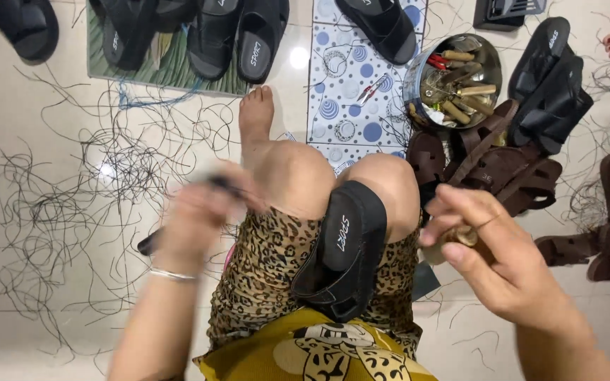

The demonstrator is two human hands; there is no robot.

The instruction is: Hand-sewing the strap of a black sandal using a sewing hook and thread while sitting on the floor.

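We see black sandal wedged between knees. Left hand, blurred, fingers closed round dark tool. Right hand pinches wooden handle beside sandal. Metal bowl on floor ahead, near brown sandals: wooden-handled tools, red-handled one inside. Loose black thread scattered left.

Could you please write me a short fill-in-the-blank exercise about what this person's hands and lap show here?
1. The black sandal lies wedged between the person's ____.
2. The round metal bowl of wooden-handled tools stands on a ____-dotted mat.
3. The left hand, blurred, grips a thin ____ tool.
4. The right hand pinches a small ____-coloured object.

Missing words: knees; blue; black; brass
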